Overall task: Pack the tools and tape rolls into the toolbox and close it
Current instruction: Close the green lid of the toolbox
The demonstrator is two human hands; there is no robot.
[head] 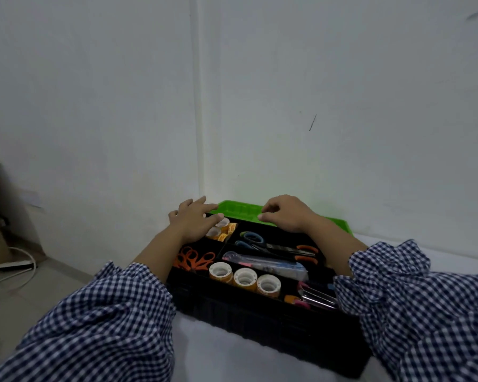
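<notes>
Toolbox (260, 321) sat lower centre on table (213, 354), tape rolls (244, 277) and scissors (262, 244) packed; left hand (195, 220) and right hand (283, 213) empty, open, reaching green lid (243, 209); closing remained

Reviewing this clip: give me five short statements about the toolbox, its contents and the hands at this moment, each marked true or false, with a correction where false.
1. The green lid is open, lying back behind the black toolbox. True.
2. Three tape rolls sit side by side in the front compartment. True.
3. The left hand is gripping the blue-handled scissors. False: it is spread over the back left compartment, and those scissors lie untouched in the tray.
4. The orange-handled scissors lie outside the box on the floor. False: they are in a left-hand compartment.
5. The right hand is at the far edge, near the lid, holding nothing visible. True.
</notes>
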